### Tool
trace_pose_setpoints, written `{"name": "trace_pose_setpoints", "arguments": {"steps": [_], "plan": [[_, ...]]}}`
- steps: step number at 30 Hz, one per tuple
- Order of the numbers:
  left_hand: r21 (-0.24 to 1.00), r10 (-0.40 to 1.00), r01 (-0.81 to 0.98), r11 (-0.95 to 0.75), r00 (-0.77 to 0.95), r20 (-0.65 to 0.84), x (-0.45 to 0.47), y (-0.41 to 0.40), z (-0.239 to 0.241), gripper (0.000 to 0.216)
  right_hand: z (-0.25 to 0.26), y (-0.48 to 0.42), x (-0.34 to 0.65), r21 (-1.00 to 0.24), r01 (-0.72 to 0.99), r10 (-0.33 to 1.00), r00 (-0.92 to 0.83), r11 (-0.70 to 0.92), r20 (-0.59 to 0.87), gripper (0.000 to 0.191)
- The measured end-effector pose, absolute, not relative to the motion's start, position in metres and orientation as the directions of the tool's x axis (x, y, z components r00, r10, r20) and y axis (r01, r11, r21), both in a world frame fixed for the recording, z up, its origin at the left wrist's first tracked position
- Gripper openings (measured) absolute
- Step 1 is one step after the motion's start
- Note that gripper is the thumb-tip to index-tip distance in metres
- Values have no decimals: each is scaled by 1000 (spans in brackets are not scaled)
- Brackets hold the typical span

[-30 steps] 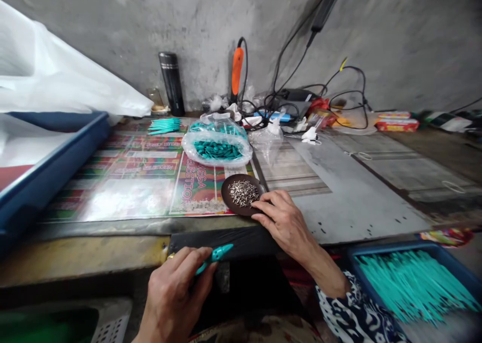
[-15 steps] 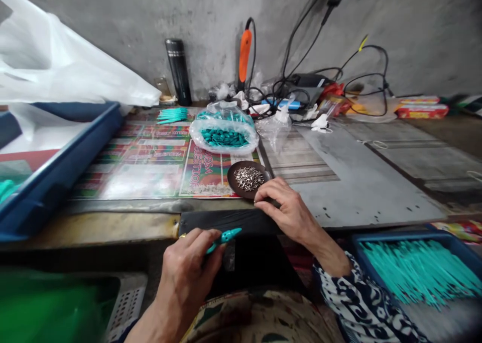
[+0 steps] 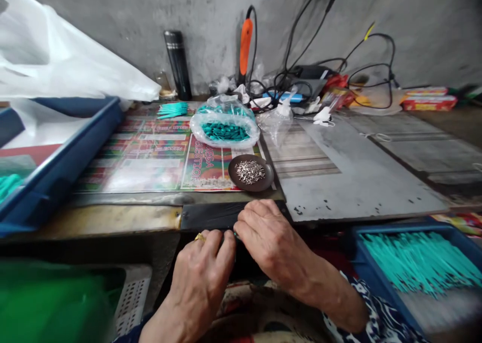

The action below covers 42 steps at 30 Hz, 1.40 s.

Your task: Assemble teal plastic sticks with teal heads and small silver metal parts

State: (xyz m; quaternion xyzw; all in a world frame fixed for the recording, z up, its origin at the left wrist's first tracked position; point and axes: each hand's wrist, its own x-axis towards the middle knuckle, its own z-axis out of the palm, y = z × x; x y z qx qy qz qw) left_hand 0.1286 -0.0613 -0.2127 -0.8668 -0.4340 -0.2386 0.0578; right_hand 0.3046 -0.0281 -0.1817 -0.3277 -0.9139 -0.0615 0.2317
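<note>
Low at the table's front edge, my left hand [image 3: 201, 270] is closed around a slim teal plastic piece [image 3: 235, 234]. Only a sliver of that piece shows between the fingertips. My right hand [image 3: 273, 237] meets it there, thumb and fingers pinched at the end of the piece; whatever they hold is hidden. Just beyond the hands stands a small brown dish [image 3: 268, 181] with a heap of tiny silvery metal parts [image 3: 249, 172]. Behind the dish lies an open clear plastic bag [image 3: 196, 127] full of small dark teal parts [image 3: 226, 131].
A blue tray [image 3: 356, 240] of long teal sticks [image 3: 422, 262] is at right, another blue tray [image 3: 101, 124] at left. At the back are a small teal stack [image 3: 172, 110], a black flask [image 3: 177, 64], an orange-handled tool [image 3: 246, 44] and tangled cables. A white basket [image 3: 131, 295] sits lower left.
My right hand has left the dish's edge and come down and left to my left hand. The teal piece, plainly visible before, is now mostly covered by fingers.
</note>
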Motion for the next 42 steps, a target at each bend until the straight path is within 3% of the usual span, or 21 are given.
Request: {"name": "trace_pose_setpoints", "arguments": {"steps": [3, 7, 10, 14, 23, 30, 34, 39, 42], "plan": [[132, 754, 790, -598, 499, 427, 130, -65, -214, 26, -183, -31, 304, -47, 622, 577, -691, 781, 436, 28], [180, 763, 793, -583, 457, 458, 131, -65, -222, 18, -189, -30, 311, -324, 525, 617, -646, 787, 450, 18], [280, 775, 758, -588, 430, 463, 132, -63, -224, 19, -191, -30, 316, -565, 428, 691, -594, 705, 412, 10], [368, 807, 746, -555, 377, 454, 132, -61, -221, 19, -191, -33, 321, -693, 427, 783, -525, 582, 334, 13], [332, 792, 755, -565, 384, 476, 134, -63, -219, 21, -199, -32, 320, -627, 447, 754, -531, 638, 388, 13], [274, 764, 766, -582, 399, 506, 133, -61, -220, 20, -202, -38, 309, -300, 542, 606, -576, 785, 548, 17], [255, 733, 754, -605, 404, 547, 132, -59, -221, 22, -210, -43, 308, -291, 557, 611, -564, 778, 556, 19], [208, 671, 742, -637, 403, 622, 130, -55, -225, 19, -226, -47, 316, -198, 501, 496, -580, 843, 646, 28], [181, 644, 735, -653, 414, 643, 131, -54, -227, 19, -226, -44, 315, -285, 458, 519, -541, 842, 662, 25]]}}
